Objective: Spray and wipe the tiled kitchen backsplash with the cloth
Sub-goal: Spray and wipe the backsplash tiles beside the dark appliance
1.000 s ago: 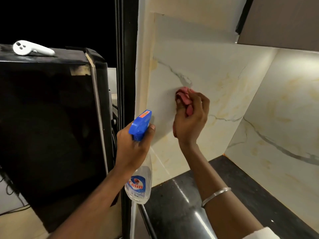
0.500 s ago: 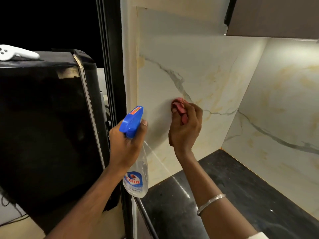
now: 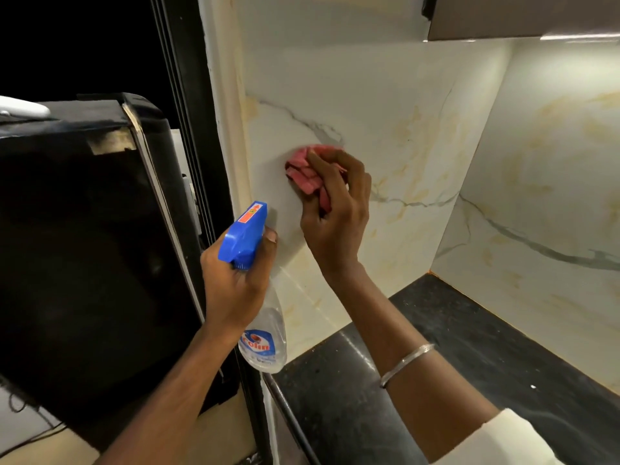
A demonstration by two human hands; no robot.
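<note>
The pink cloth (image 3: 306, 173) is bunched into thick folds and pressed flat against the marble-veined tile backsplash (image 3: 385, 109), above the black countertop (image 3: 469, 347). The right hand (image 3: 335, 226) grips it with curled fingers, most of the cloth bulging out at the fingertips. The left hand (image 3: 231, 290) is wrapped round the neck of the blue-headed spray bottle (image 3: 263, 344), just beside the wall.

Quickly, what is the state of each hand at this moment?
Left hand: grips the spray bottle by its neck.
Right hand: holds the pink cloth, bunched, against the backsplash.
</note>
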